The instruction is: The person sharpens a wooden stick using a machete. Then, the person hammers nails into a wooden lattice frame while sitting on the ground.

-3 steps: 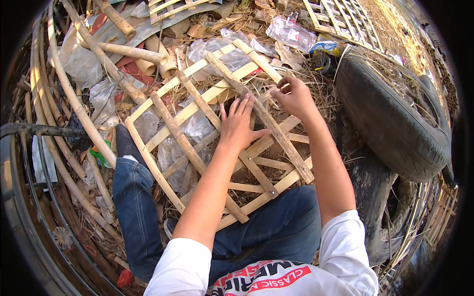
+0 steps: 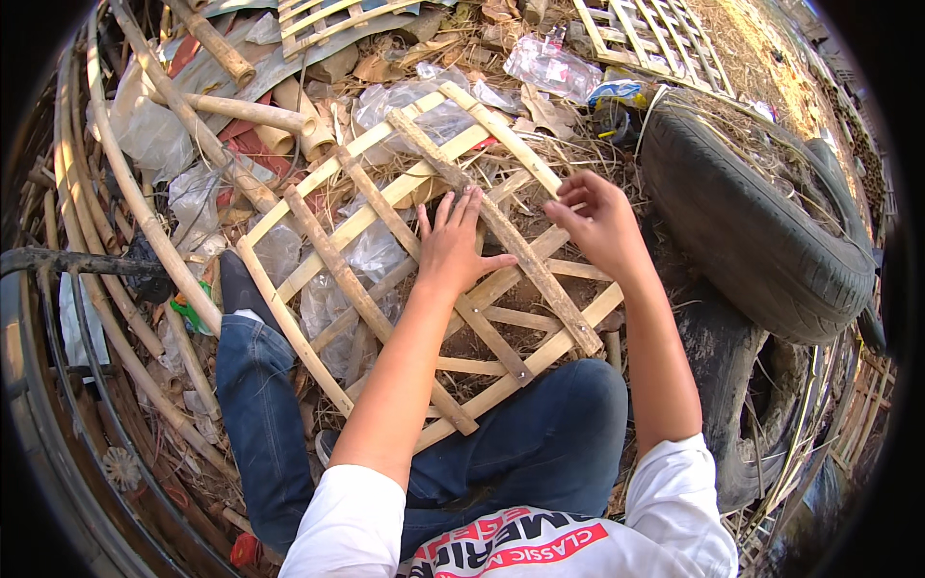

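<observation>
Two bare hands are at a lattice of wooden slats (image 2: pixel 332 257), which lies slantwise over littered ground in front of the seated person, its near edge overlapping the bent leg in blue jeans (image 2: pixel 559 424). The left hand (image 2: pixel 451 252) is laid flat near the middle of the lattice, grip spread: its fingers reach up to a rough, darker strip (image 2: pixel 547 279) that runs across the paler slats, and its thumb points out sideways toward that same strip. The right hand (image 2: pixel 605 226) is raised just beside the end of a pale slat at the far right side, its fingers curled in toward the thumb; I cannot tell whether that grip pinches anything. Small dark dots show near the close ends of some strips. To the right, a worn black tyre (image 2: pixel 747 212) leans over a second, muddy tyre (image 2: pixel 711 376). On the left lie long bent poles (image 2: pixel 145 207), with a crumpled clear plastic bag (image 2: pixel 159 140) among them, and at the upper right is another slatted panel (image 2: pixel 665 72).
</observation>
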A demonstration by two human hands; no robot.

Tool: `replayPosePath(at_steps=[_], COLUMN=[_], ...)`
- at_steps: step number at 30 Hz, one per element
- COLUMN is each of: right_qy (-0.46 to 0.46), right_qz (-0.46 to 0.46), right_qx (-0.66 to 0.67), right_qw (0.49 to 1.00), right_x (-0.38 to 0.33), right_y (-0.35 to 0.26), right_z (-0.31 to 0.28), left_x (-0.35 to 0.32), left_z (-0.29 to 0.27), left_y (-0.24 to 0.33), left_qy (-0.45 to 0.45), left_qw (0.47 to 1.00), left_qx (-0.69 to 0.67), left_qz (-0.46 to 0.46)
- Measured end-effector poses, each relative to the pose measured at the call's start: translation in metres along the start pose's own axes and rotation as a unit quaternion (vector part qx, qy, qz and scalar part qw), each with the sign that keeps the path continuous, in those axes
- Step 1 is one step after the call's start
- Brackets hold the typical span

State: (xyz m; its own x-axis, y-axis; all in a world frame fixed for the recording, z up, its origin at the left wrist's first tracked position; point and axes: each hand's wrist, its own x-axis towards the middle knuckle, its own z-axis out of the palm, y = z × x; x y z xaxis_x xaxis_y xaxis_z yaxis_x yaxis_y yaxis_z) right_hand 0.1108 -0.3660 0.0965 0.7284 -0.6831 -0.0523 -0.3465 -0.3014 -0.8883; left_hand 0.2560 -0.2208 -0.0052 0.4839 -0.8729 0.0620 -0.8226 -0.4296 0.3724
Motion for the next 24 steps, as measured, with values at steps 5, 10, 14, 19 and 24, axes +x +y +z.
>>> replayPosePath(at_steps=[5, 10, 14, 19, 24], right_qy=[0.017, 0.043, 0.086, 0.108, 0.133], right_qz=[0.078, 0.195, 0.246, 0.260, 0.308], right_qx=[0.075, 0.070, 0.114, 0.051, -0.010], right_qw=[0.994, 0.977, 0.959, 0.958, 0.942], right_x=[-0.131, -0.231, -0.291, -0.345, -0.411], right_y=[-0.010, 0.007, 0.010, 0.040, 0.103], right_z=[-0.051, -0.079, -0.107, -0.109, -0.079], left_x=[0.005, 0.001, -0.003, -0.067, -0.139], left_z=[-0.005, -0.016, -0.024, -0.066, -0.102], left_y=[0.002, 0.007, 0.043, 0.018, 0.011], left_qy=[-0.001, -0.006, -0.016, 0.061, 0.115], left_qw=[0.998, 0.996, 0.990, 0.992, 0.992], left_qx=[0.047, 0.081, 0.117, 0.071, 0.022], left_qz=[0.039, 0.048, 0.072, 0.079, 0.052])
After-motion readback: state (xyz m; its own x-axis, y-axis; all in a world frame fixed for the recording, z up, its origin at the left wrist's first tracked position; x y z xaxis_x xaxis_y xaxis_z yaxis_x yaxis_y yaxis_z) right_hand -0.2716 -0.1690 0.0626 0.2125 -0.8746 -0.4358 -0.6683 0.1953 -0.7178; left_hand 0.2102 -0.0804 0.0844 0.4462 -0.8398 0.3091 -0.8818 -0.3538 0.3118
